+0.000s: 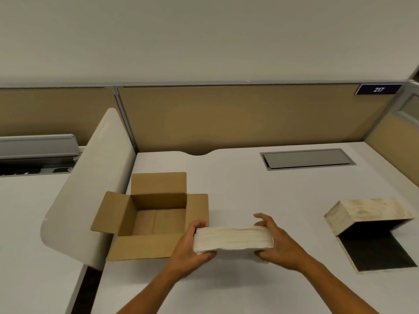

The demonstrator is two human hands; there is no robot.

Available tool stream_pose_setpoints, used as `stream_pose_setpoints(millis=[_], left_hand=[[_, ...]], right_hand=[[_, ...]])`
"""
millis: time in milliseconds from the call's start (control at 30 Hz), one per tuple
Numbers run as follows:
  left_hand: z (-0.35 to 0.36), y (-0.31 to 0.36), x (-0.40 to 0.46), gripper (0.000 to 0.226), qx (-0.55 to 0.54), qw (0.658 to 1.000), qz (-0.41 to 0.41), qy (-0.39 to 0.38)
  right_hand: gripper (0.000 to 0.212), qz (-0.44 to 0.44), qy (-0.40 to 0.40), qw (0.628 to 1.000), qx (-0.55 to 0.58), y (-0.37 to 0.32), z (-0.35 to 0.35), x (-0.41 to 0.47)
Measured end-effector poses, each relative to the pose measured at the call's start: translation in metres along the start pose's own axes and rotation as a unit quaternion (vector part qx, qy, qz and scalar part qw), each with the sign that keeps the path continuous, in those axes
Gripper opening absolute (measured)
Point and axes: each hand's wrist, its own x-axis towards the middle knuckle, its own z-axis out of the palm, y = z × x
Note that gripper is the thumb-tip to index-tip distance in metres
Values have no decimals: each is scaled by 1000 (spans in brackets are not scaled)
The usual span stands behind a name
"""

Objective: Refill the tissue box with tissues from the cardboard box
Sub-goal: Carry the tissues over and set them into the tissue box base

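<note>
A thick stack of white tissues (233, 238) is held just above the white desk, right of the cardboard box. My left hand (192, 248) grips its left end and my right hand (275, 242) grips its right end. The brown cardboard box (145, 245) stands open with its flaps spread, and its inside looks bare. The tissue box (371, 211), marbled beige outside and dark inside, lies open at the right with its flat panel (376, 252) on the desk.
A curved white divider (90, 189) rises left of the cardboard box. Tan partition walls (249, 118) close off the back and right. A grey cable hatch (307, 158) sits flush in the desk (238, 189) at the back right.
</note>
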Motion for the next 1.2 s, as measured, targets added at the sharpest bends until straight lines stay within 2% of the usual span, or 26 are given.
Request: stream_pose_setpoints(millis=[133,267,433,567,667,767,900,933,1033,1200], left_hand=[[61,-31,-14,77,6,999,-48,-19],[94,-53,-24,80,11,997,-74,-27],[114,-67,-25,80,-8,995,-97,-23],[119,-76,-29,84,-27,994,-105,-3],[116,-85,-35,90,0,996,-90,-25],[115,-87,-36,88,59,996,-51,-32],[121,-78,-26,69,82,996,-22,11],[123,-79,-25,71,74,997,-24,15],[126,-84,-27,80,67,997,-36,14],[118,-86,-23,71,100,994,-34,-23]], right_hand=[[88,50,-14,999,16,51,18,-38],[93,83,-9,996,40,87,33,-59],[97,87,4,994,68,113,51,-68],[112,101,25,990,100,125,56,-68],[118,102,19,989,103,136,57,-75],[103,86,13,993,85,142,57,-80],[71,56,48,995,71,137,55,-72],[72,53,51,994,77,136,55,-70],[98,76,41,990,112,140,58,-71],[86,112,26,988,100,147,56,-71]])
